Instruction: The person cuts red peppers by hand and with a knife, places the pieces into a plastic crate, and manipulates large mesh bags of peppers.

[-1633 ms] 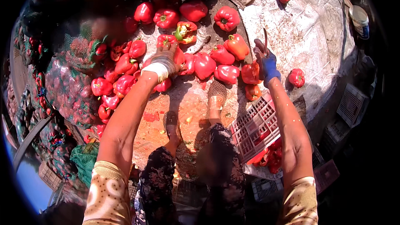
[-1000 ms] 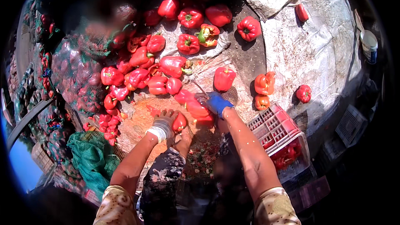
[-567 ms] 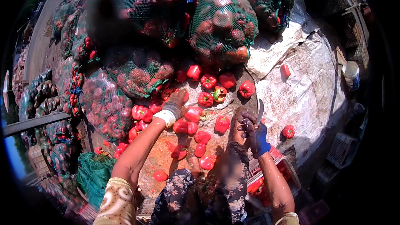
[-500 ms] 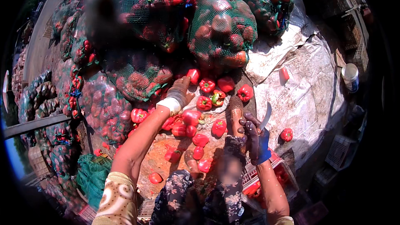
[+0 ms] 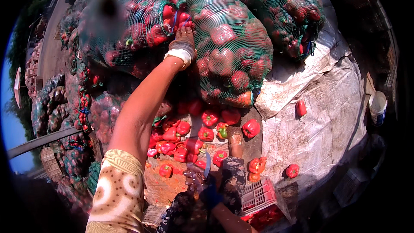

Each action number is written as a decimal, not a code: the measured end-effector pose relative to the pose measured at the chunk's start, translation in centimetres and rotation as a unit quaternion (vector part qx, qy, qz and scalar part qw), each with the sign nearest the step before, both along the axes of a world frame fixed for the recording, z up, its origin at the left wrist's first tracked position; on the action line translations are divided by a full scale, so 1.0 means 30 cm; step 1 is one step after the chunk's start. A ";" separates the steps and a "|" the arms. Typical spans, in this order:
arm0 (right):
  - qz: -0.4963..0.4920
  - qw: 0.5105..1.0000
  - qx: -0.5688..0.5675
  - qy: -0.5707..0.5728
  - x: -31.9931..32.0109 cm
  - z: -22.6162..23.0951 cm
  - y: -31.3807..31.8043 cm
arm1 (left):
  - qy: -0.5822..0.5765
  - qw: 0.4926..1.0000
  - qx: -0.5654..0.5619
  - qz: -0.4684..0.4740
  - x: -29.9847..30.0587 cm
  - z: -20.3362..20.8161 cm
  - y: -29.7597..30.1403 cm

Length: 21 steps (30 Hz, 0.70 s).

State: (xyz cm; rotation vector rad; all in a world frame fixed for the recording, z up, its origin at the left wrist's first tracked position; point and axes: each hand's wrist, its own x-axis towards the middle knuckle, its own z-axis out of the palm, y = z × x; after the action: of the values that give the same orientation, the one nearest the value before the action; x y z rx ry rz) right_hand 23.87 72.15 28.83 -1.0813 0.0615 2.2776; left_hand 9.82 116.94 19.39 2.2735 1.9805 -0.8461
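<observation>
My left hand, wrapped at the palm and wrist, reaches up to the mouth of a green mesh sack full of red bell peppers. Its fingers lie stretched against the peppers and the blue tie there. Low in front of me, my right hand, in a dark and blue glove, is closed around a knife with its curved blade pointing up; the handle is mostly hidden. Loose red bell peppers lie on the ground just beyond the knife.
More stuffed mesh sacks stand ahead, with others piled at the left. A red crate holding peppers sits by my right leg. White sheeting covers the ground at right, near a white bucket. A metal bar juts in at left.
My left hand has moved up from the loose peppers to the sack's mouth. My right hand has moved left and nearer to me with the knife. The view has shifted.
</observation>
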 end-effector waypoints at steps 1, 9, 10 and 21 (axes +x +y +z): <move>0.009 1.000 0.016 -0.006 0.011 -0.020 0.032 | -0.002 1.000 -0.006 0.019 0.022 -0.013 0.020; 0.010 0.999 -0.026 -0.020 0.123 -0.041 0.199 | -0.053 0.974 -0.104 0.191 0.083 0.082 0.123; 0.002 0.999 -0.030 -0.025 0.128 -0.043 0.211 | -0.056 0.975 -0.142 0.160 0.099 0.112 0.134; -0.072 0.991 -0.050 -0.099 0.094 -0.020 0.155 | -0.367 0.874 0.029 0.317 -0.024 0.119 -0.113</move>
State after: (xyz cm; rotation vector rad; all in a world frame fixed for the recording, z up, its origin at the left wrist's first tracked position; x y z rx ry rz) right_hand 26.70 76.79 28.24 -1.3062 0.1708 2.0481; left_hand 9.09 113.55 22.94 1.4140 2.0939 0.1334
